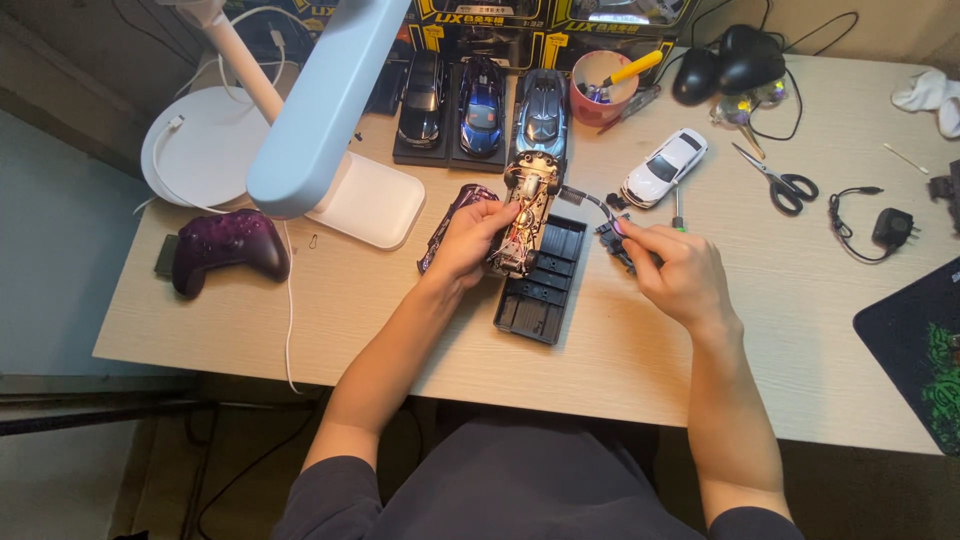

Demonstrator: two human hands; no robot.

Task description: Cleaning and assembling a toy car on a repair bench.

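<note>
Head view: I see my left hand (470, 240) closed around the side of the open chassis (527, 205), tilting it up over the black base (545, 285) in the middle of the desk (620, 350), while my right hand (675, 268) pinches what looks like a small dark part (618, 240) just right of it, though the fingers hide most of it. A purple shell (450, 220) lies just left of my left hand, a white car (665, 167) and scissors (778, 180) sit beyond my right. Farther back stand three cars (482, 105) on plinths, a pink cup (603, 88) and a lamp (320, 100), with a gamepad (228, 247) far left.
</note>
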